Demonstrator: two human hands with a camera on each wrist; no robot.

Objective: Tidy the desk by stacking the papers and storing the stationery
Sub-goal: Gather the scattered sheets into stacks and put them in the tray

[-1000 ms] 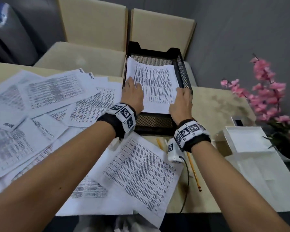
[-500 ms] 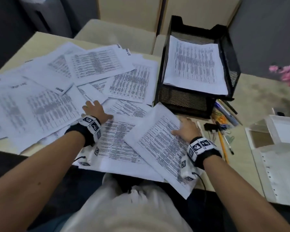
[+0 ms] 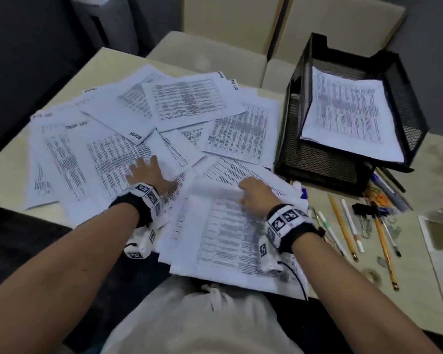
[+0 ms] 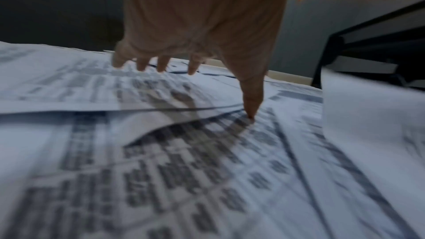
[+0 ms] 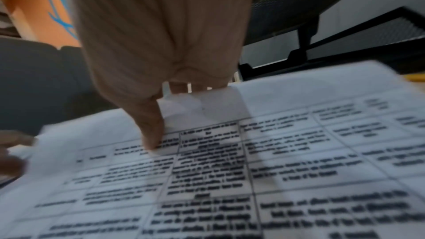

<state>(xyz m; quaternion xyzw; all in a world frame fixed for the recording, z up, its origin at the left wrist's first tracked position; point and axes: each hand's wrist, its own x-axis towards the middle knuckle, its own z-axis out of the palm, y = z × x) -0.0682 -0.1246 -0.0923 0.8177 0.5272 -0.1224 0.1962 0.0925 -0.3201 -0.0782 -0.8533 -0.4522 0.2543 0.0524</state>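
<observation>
Printed sheets (image 3: 128, 129) lie scattered over the desk's left and middle. My left hand (image 3: 154, 175) rests flat on them with fingers spread; in the left wrist view the left hand (image 4: 207, 52) touches the paper with straight fingers and thumb tip. My right hand (image 3: 251, 198) pinches the far edge of a table-printed sheet (image 3: 228, 238), thumb on top, fingers beneath. The right wrist view shows that right hand (image 5: 161, 112) and the raised sheet (image 5: 276, 152). A black mesh tray (image 3: 404, 106) at the right holds a paper stack (image 3: 348, 113). Pencils (image 3: 342, 226) and pens (image 3: 351, 223) lie beside it.
A black binder clip (image 3: 363, 209), paper clips and a tape roll (image 3: 372, 274) lie among the pens. A white open box (image 3: 440, 233) sits at the right edge. Beige chairs (image 3: 207, 54) stand behind the desk. My lap is at the near desk edge.
Both hands left the tray's stack and came down onto the loose papers. The left hand slid out to the left; the right hand took hold of the near sheet's edge and raised it.
</observation>
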